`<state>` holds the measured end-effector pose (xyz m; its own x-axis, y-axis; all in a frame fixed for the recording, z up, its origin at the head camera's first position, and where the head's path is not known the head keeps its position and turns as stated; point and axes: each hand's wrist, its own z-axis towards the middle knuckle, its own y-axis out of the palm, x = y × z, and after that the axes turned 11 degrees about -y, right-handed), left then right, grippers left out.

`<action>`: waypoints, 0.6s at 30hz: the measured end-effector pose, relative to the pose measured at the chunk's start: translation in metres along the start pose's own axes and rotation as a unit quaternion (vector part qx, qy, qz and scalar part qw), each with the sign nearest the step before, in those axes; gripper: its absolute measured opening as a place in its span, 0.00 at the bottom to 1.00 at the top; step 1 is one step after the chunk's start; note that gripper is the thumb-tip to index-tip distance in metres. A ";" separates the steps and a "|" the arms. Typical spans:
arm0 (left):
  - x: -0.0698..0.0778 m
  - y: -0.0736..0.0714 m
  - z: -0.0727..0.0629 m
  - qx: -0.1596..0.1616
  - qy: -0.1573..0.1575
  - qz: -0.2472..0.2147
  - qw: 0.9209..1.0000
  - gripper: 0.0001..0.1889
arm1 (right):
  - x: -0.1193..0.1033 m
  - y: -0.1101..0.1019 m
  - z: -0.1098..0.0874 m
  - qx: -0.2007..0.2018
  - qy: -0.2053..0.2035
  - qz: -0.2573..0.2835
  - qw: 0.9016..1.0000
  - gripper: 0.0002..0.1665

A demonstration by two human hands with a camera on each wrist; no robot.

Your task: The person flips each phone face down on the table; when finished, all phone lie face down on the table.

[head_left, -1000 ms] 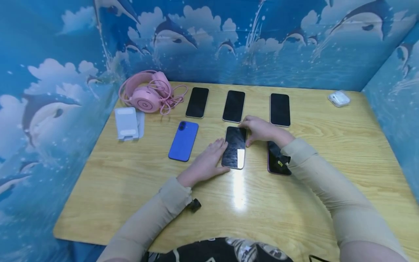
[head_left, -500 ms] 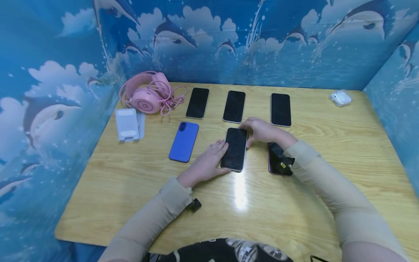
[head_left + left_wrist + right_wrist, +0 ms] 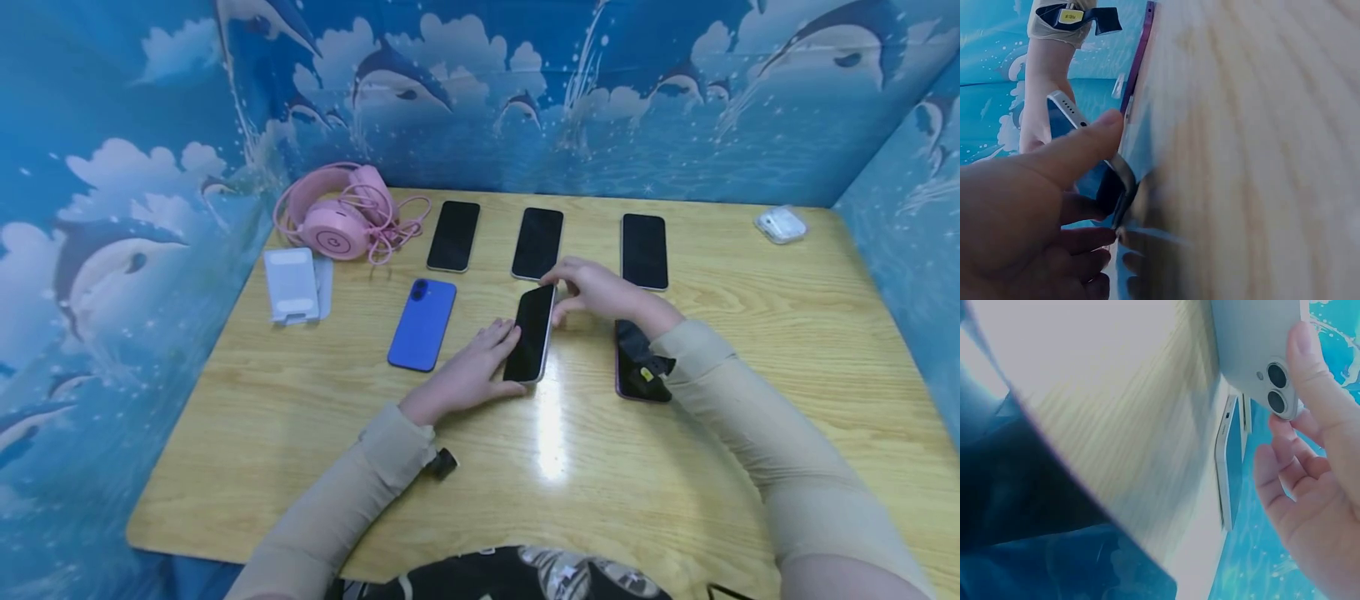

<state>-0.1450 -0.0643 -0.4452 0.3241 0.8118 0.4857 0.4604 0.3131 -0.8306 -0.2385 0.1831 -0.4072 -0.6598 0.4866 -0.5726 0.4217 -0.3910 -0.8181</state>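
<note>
A smartphone (image 3: 531, 335) with a dark screen and pale frame is tilted up on its left long edge, over the middle of the table. My left hand (image 3: 472, 371) holds its lower left part, fingers along the side and thumb at the bottom end; the left wrist view shows this thumb (image 3: 1094, 140) over the phone's end. My right hand (image 3: 592, 292) grips the upper right corner. In the right wrist view the raised phone's white back (image 3: 1247, 344) with two camera lenses shows, the right thumb (image 3: 1310, 359) on its edge.
Three dark-screened phones (image 3: 453, 237) (image 3: 537, 243) (image 3: 644, 252) lie in a back row. A blue phone (image 3: 422, 325) lies face down at left; another phone (image 3: 628, 375) is partly under the right wrist. Pink headphones (image 3: 337, 221), a white stand (image 3: 291, 283) and a small white case (image 3: 781, 225) lie farther out.
The middle phone was flat on the table; its right side has since risen, so it leans toward my left hand. My right hand has shifted slightly up and left with the phone's corner.
</note>
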 end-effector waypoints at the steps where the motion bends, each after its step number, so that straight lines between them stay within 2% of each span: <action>1: 0.000 -0.001 0.000 -0.001 0.001 0.000 1.000 0.49 | -0.001 0.000 0.002 0.002 -0.001 0.002 1.000 0.38; 5: 0.000 -0.004 -0.001 0.000 -0.003 0.003 1.000 0.51 | -0.006 0.000 0.008 0.010 -0.014 0.002 1.000 0.37; 8: 0.001 -0.005 -0.001 0.023 -0.006 0.003 1.000 0.55 | -0.008 0.000 0.013 0.011 -0.013 0.007 1.000 0.37; 10: 0.000 -0.006 -0.001 0.052 0.004 0.013 0.999 0.59 | -0.009 0.000 0.016 0.009 -0.007 0.011 1.000 0.37; 13: 0.001 -0.009 -0.001 0.099 0.038 0.048 0.993 0.64 | -0.011 0.001 0.020 0.010 -0.001 0.017 1.000 0.36; 18: 0.004 -0.015 -0.004 0.155 0.108 0.122 0.974 0.67 | -0.012 0.002 0.026 0.010 -0.011 0.019 1.000 0.32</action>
<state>-0.1477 -0.0680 -0.4295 0.5753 0.7682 0.2810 0.0867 0.2844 -0.9548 -0.2464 0.1565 -0.4005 -0.6576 0.4533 -0.6018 0.4339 -0.4251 -0.7944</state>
